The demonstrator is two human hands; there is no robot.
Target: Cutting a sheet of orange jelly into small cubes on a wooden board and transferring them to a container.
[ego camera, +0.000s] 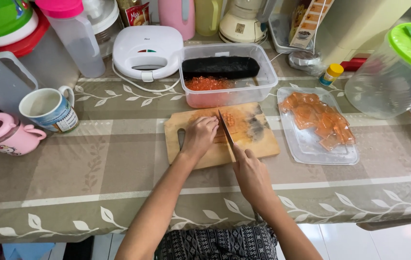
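1. Left hand (199,136) rests on the wooden cutting board (258,144), fingers curled down and pressed onto the orange food piece (228,121) being cut; it pins the piece rather than enclosing it.
2. Right hand (252,175) is closed around the handle of a knife (225,129), index finger extended along the top. The blade points away from the person, its tip over the orange piece, just beside the left fingertips.
3. Cutting board lies near the middle of the tabletop (119,163), closer to the far edge than the near one. Dark smudges mark its right half.
4. Directly behind the board, touching or nearly so, stands a clear rectangular plastic container (268,72) holding diced orange bits (209,84) at the front and a black tray (221,67) at the back.
5. Right of the board lies a clear flat lid or tray (311,151) bearing a heap of thin orange slices (318,120).
6. Towards the far right corner stands a clear jug with a green lid (388,82); a small yellow-capped bottle (331,73) stands between it and the container.
7. Along the left edge: a pink mug (5,135) and a white mug with a printed band (50,109), close beside each other.
8. At the far edge, left of the container, sits a white sandwich press (147,52).
9. Tabletop is covered with a beige leaf-patterned cloth.
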